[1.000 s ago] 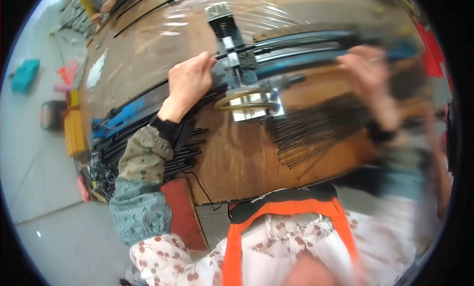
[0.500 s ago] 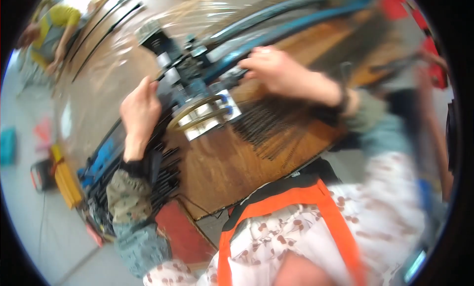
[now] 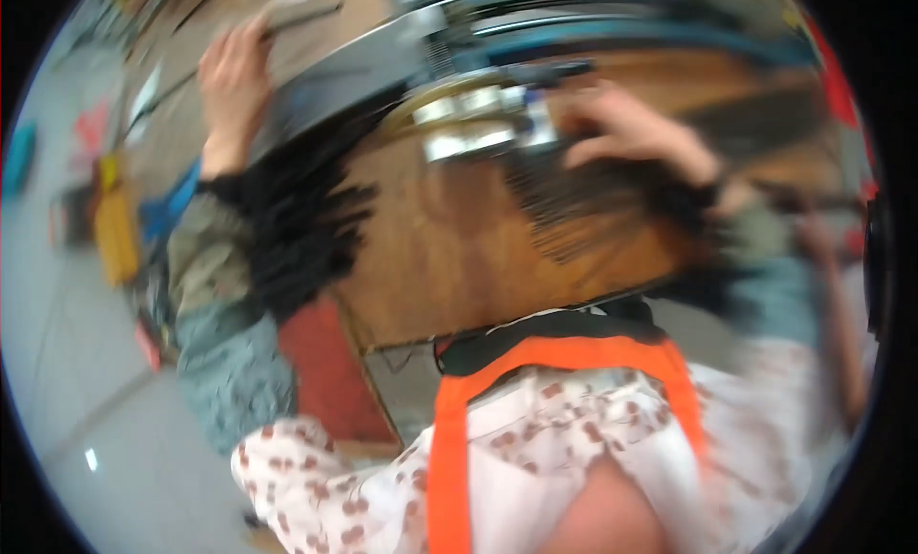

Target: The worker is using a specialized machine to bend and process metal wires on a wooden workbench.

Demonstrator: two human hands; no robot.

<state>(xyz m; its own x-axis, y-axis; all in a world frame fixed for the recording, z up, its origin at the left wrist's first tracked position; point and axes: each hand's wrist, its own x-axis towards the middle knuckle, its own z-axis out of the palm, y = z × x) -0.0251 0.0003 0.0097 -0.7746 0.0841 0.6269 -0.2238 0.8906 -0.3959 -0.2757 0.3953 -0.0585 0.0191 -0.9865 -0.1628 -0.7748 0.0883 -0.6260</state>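
Observation:
My left hand (image 3: 235, 90) is at the far left of the bench, fingers curled over a thin black rod (image 3: 306, 16) that sticks out on both sides of it. My right hand (image 3: 626, 124) is just right of a bench fixture with a bright metal block (image 3: 469, 141) and a curved brass-coloured bar (image 3: 421, 103). The right thumb stands apart from the fingers, with nothing visible between them. Motion blurs that hand, and I cannot tell whether its fingertips touch the fixture.
Many black rods (image 3: 301, 219) are bundled at the left of the wooden bench top (image 3: 430, 267). Thin dark rods (image 3: 564, 210) lie below my right hand. A blue rail (image 3: 650, 45) runs behind. A yellow object (image 3: 115, 224) stands by the floor at left.
My left hand has moved away from the fixture, out to the left, onto a black rod. My right hand has come lower, with its thumb now spread. The view has turned.

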